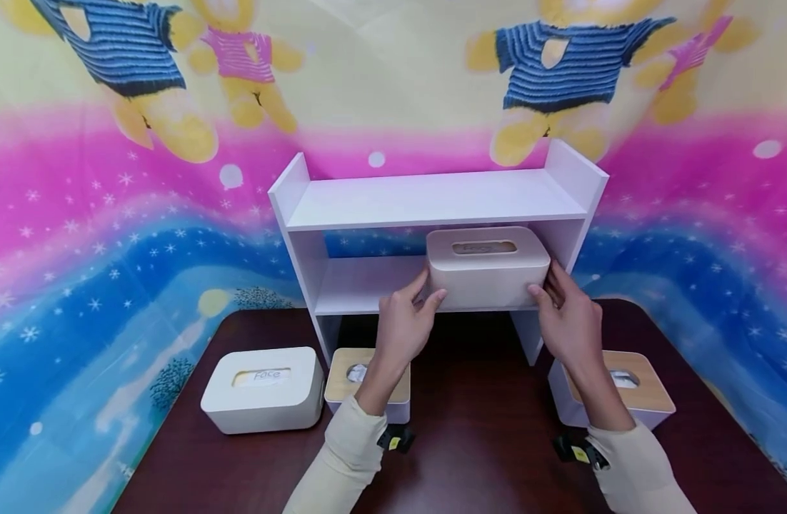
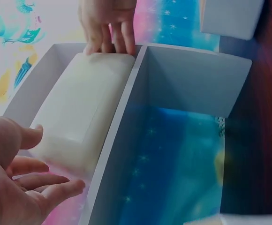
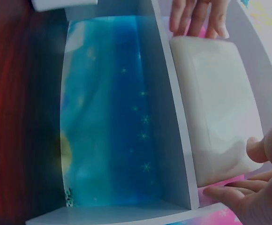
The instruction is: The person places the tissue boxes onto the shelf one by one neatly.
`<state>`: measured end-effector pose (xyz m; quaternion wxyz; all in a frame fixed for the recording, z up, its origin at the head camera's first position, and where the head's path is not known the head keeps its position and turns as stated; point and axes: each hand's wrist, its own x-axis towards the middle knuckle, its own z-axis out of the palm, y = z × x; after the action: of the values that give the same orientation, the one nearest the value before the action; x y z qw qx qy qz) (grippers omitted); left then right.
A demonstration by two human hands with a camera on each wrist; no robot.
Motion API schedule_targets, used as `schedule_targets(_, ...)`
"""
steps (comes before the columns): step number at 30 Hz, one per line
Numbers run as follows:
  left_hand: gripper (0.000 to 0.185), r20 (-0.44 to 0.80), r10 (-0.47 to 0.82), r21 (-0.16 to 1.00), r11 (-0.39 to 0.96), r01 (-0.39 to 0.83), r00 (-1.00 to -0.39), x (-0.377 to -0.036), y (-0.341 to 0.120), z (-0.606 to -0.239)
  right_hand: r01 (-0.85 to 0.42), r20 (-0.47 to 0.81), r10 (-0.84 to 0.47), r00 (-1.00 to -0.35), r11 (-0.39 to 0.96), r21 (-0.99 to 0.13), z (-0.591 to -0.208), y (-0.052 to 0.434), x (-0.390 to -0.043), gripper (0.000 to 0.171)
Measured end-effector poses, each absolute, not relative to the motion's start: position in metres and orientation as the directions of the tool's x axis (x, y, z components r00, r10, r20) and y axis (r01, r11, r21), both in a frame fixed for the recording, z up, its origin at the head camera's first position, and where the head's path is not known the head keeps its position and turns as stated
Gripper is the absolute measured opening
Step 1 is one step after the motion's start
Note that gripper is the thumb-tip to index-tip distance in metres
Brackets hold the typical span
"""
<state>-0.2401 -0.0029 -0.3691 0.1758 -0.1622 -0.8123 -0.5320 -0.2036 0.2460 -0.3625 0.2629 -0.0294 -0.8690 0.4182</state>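
Note:
A beige tissue box (image 1: pixel 486 287) with a slot in its lid sits toward the right on the middle level of a white shelf (image 1: pixel 432 198). My left hand (image 1: pixel 403 323) is at its left end, thumb by the front face and fingers along the side. At the right end my right hand (image 1: pixel 570 323) holds the box the same way, its thumb on the front. From the left wrist, the box's plain front (image 2: pixel 86 101) lies between both hands. In the right wrist view, the right thumb overlaps the box (image 3: pixel 220 108) near its corner.
On the dark table (image 1: pixel 470 442), a white tissue box (image 1: pixel 265 410) labelled "Face" stands at left. Beside it is a smaller wood-topped box (image 1: pixel 342 364), partly behind the left forearm. Another wood-topped box (image 1: pixel 650 400) stands behind the right forearm. A patterned cloth (image 1: pixel 136 285) hangs behind.

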Motion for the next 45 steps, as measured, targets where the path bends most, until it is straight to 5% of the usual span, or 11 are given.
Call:
schedule_targets(15, 0.068, 0.452, 0.085, 0.73, 0.537, 0.423, -0.888, -0.192, -0.08, -0.386, -0.122, 0.362, 0.226, -0.904, 0.677, -0.726, -0.378, 0.227, -0.15, 0.075)
schedule_targets(23, 0.078, 0.364, 0.056, 0.724, 0.611, 0.32, -0.93, -0.181, -0.115, -0.401, -0.123, 0.269, 0.093, -0.959, 0.719, -0.684, -0.387, 0.215, -0.15, 0.072)
schedule_targets(45, 0.099, 0.131, 0.061, 0.736, 0.662, 0.138, -0.989, -0.157, -0.142, -0.446, -0.24, 0.174, -0.166, -0.971, 0.705, -0.667, -0.432, 0.164, -0.157, 0.084)
